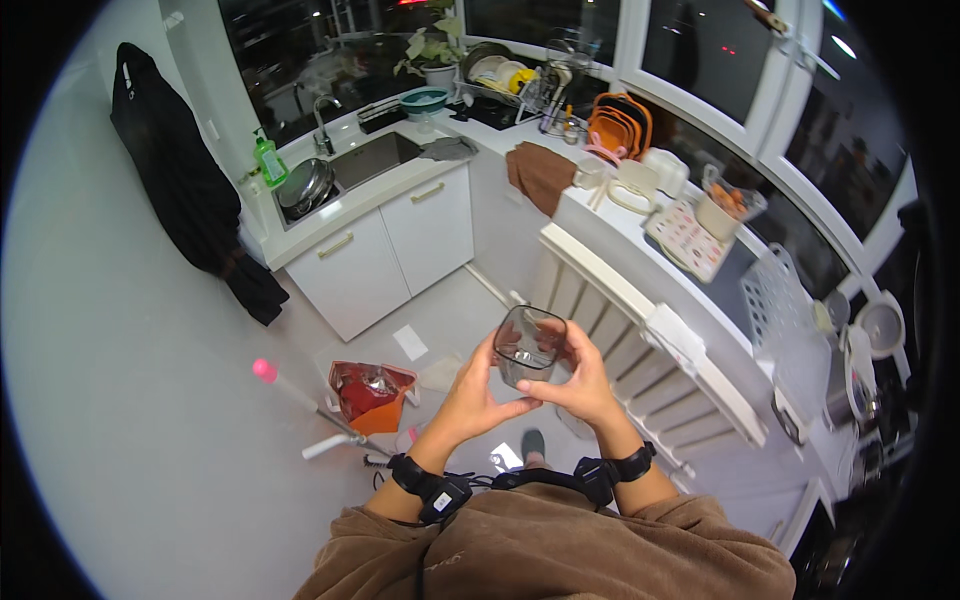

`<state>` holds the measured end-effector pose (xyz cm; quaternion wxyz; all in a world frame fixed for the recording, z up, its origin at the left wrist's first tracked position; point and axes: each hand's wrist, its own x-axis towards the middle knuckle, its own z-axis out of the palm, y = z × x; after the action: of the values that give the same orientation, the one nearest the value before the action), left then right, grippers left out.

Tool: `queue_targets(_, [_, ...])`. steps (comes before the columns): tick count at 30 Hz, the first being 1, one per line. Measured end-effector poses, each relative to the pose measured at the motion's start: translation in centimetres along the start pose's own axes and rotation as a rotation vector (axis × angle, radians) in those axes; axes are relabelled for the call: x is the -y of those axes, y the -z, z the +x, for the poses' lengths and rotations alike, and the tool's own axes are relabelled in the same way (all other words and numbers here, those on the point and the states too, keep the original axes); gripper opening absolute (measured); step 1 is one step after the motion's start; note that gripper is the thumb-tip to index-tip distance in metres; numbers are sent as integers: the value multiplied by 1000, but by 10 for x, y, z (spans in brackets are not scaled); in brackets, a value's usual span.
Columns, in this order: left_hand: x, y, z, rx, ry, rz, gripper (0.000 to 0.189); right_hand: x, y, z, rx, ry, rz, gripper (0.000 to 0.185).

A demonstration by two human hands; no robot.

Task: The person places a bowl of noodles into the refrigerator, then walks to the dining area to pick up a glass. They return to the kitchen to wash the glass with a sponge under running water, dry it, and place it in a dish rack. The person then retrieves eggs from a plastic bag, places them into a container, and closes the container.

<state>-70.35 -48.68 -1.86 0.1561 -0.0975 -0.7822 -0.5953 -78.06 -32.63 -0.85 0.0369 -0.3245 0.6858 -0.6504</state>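
Note:
A square-mouthed, smoky transparent cup (529, 345) is held between both hands in front of my body, its opening facing up towards the camera. My left hand (472, 394) wraps its left side, with the thumb reaching below the base. On the cup's right side is my right hand (581, 382), its thumb lying on the near lower wall. Some fingers show through the clear wall; others are hidden behind it. Both wrists wear black straps with small devices.
A white radiator (600, 266) stands right of the hands, below a cluttered counter (574, 206). Ahead are the sink (375, 161) and white cabinets (427, 225). An orange bin (375, 420) with a red liner and a pink-tipped pole (322, 409) are at lower left.

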Motion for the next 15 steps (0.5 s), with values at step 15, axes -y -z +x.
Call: queue_targets(15, [159, 137, 237, -698, 181, -157, 97, -135, -85, 357, 581, 110, 50, 81])
